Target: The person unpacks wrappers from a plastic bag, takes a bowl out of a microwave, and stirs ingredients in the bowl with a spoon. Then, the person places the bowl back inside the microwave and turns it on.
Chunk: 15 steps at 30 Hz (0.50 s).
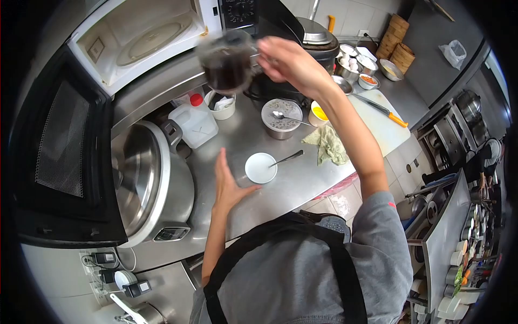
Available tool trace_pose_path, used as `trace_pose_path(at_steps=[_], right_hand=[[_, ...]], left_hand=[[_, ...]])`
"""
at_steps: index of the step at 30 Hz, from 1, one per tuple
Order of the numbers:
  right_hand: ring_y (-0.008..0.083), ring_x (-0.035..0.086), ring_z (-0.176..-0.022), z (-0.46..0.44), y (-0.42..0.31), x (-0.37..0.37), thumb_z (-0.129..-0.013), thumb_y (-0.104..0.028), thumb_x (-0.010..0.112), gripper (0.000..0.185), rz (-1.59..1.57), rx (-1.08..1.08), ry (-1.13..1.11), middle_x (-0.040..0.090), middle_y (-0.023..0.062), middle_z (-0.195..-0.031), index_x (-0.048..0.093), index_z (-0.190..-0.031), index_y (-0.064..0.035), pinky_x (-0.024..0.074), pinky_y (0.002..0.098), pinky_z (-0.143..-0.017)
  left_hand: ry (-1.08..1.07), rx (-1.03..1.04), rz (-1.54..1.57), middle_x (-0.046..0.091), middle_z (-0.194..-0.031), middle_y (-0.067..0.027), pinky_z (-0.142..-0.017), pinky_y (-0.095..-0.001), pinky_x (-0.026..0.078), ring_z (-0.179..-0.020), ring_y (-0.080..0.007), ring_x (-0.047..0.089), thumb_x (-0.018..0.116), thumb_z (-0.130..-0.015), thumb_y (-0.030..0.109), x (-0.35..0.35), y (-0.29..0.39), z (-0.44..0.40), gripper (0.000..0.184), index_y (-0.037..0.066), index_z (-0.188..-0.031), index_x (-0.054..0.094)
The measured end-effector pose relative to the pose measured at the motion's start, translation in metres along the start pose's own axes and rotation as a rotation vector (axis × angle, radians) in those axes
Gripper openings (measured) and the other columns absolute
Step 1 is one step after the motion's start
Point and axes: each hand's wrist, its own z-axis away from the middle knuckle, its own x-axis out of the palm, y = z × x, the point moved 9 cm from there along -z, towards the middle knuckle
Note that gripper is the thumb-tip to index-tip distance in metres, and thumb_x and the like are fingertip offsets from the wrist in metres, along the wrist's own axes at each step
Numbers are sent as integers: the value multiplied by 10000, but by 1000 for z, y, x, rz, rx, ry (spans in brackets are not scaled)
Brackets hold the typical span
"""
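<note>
My right hand (278,58) grips the handle of a clear jug (226,63) with dark liquid in it, raised in front of the open microwave; the jug is blurred. My left hand (231,186) is open, thumb and fingers spread, just left of a small white bowl (258,168) on the steel counter. A spoon (290,157) leans in that bowl. Behind it stands a metal pot (281,132) with greyish contents and a spoon (291,117) across its top. A cup (318,114) with something yellow is right of the pot.
The microwave door (67,135) hangs open on the left above a large steel cooker (178,183). A plastic jug with a red cap (195,123), a green cloth (330,146) and a cutting board (386,140) with an orange-handled knife (380,109) lie around. A person (483,167) is far right.
</note>
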Motion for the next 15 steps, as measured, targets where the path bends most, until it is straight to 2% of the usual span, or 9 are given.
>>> trace_pose_path(at_steps=[4,7,13,15], right_hand=[[37,373,-574,83,35,-43,-974,-295,469,250,103,63,138,437,-39,-694,459,-798,-118,274,194,-493],[24,368,-575,144,70,-72,-977,-307,466,257,130,128,268,434,-64,-684,488,-818,-107,283,186,-516],[48,375,-596,257,153,-108,-963,-230,480,216,68,216,558,448,-32,-690,479,-801,-88,297,196,-534],[51,379,-603,279,178,-113,-962,-219,480,208,58,238,594,447,-30,-691,480,-801,-87,301,199,-539]], left_hand=[[-315,-11,12,210,-1464,-256,-1096,-465,269,-1337,-416,253,920,-409,304,73,-34,-1,1431,30,-1461,-10],[-410,-41,17,250,-1444,-263,-1090,-473,279,-1321,-426,279,924,-386,301,99,-46,-2,1451,45,-1465,-11],[-413,-86,65,374,-1356,-245,-1054,-463,320,-1253,-404,374,887,-437,216,110,-61,-7,1367,56,-1465,0],[-371,-93,65,403,-1322,-235,-1040,-458,331,-1225,-394,399,873,-452,199,109,-63,-6,1338,57,-1463,8]])
